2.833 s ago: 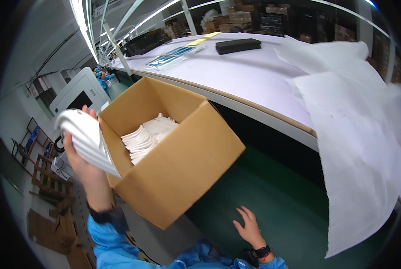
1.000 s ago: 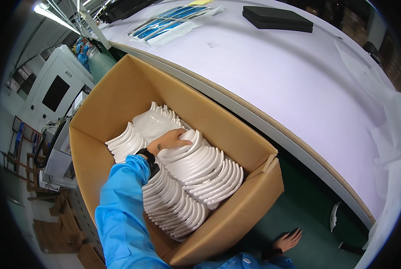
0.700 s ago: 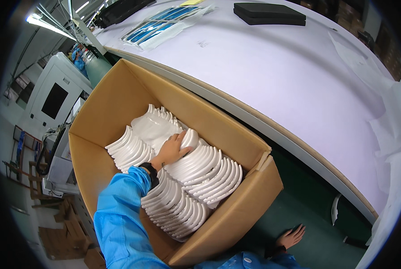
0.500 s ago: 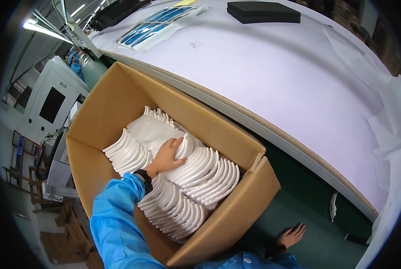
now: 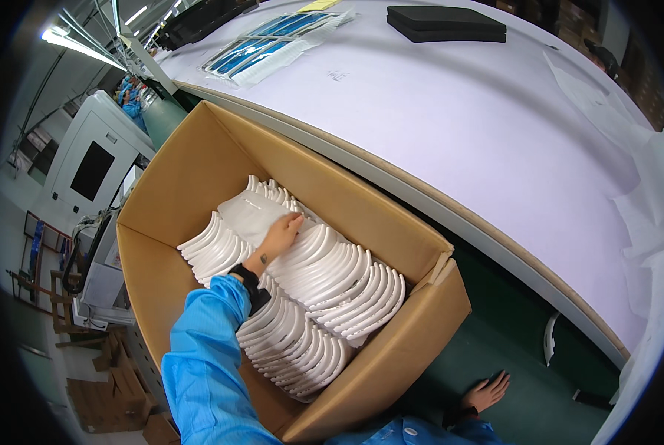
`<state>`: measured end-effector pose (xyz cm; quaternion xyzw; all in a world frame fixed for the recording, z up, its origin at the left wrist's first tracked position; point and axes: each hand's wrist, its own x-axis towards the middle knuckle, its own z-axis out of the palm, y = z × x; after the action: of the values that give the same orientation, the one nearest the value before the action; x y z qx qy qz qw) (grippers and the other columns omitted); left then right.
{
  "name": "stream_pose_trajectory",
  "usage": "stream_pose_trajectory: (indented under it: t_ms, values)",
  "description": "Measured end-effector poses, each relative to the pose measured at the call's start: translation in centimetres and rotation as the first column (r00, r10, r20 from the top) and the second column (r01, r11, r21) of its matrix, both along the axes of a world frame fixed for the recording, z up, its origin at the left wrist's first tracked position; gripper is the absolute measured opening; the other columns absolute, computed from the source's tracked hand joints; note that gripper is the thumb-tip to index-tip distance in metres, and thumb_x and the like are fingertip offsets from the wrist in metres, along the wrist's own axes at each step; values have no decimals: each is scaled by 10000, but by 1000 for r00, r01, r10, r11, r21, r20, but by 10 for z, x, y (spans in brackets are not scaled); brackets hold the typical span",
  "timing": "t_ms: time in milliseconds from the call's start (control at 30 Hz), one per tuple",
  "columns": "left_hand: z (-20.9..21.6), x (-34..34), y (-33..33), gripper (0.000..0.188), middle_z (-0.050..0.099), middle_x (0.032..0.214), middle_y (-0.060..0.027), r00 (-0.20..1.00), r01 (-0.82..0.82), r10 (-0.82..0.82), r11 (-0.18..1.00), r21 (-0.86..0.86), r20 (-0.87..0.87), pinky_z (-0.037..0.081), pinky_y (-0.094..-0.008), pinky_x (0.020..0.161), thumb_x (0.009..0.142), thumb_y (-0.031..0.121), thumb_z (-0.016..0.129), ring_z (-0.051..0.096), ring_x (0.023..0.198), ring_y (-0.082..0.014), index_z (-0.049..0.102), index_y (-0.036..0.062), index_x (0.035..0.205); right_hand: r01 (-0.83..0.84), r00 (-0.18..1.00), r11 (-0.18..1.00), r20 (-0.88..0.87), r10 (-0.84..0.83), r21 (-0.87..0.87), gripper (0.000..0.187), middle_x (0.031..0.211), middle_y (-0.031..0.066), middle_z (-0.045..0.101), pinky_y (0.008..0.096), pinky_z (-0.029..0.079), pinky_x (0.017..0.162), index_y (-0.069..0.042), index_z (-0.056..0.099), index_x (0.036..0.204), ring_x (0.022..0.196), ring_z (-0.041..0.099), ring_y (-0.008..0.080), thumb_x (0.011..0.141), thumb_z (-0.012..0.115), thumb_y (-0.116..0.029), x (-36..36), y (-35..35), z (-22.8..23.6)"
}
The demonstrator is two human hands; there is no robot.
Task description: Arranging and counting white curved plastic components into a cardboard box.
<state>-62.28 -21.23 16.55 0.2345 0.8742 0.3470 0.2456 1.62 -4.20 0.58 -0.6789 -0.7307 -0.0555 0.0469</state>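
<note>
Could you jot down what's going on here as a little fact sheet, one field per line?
Setting: workshop, long white table
Left hand: reaches into an open cardboard box, fingers on the stacked white curved plastic parts
Right hand: open, fingers spread, low over the green floor, holding nothing
On the table: black flat case, clear packet of blue strips, white sheets

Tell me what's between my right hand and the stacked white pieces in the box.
In the head view, the cardboard box wall and green floor separate the right hand from the white pieces.
</note>
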Motion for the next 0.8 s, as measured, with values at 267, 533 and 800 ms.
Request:
stream_pose_trajectory:
  t_ms: [267, 533, 800]
  values:
    - [22, -28, 21, 353, 598, 1026, -173, 630, 130, -583, 730, -670, -513, 523, -402, 724, 802, 60, 504, 630, 875, -312, 538, 30, 1152, 1, 1000, 1000, 17, -1, 26, 498, 1475, 63, 295, 449, 211, 1093, -99, 322, 1406, 1359, 256, 281, 933, 369, -246, 1, 2, -2]
    - [5, -35, 40, 205, 606, 1018, -186, 559, 75, -504, 821, -565, -658, 522, -420, 705, 841, 55, 459, 632, 828, -351, 608, -17, 962, -26, 999, 998, -40, 28, 49, 511, 1466, 82, 304, 447, 212, 1097, -90, 324, 1403, 1356, 259, 284, 911, 389, -213, 0, -1, 4]
    - [-3, -37, 13, 390, 545, 1141, -209, 800, 188, -166, 982, -22, -576, 492, -412, 789, 755, 25, 569, 600, 913, -366, 550, 15, 1144, -20, 998, 1000, -54, 19, -10, 537, 1476, 85, 281, 438, 190, 1109, -92, 308, 1410, 1370, 233, 281, 893, 412, -196, -2, 0, 9]
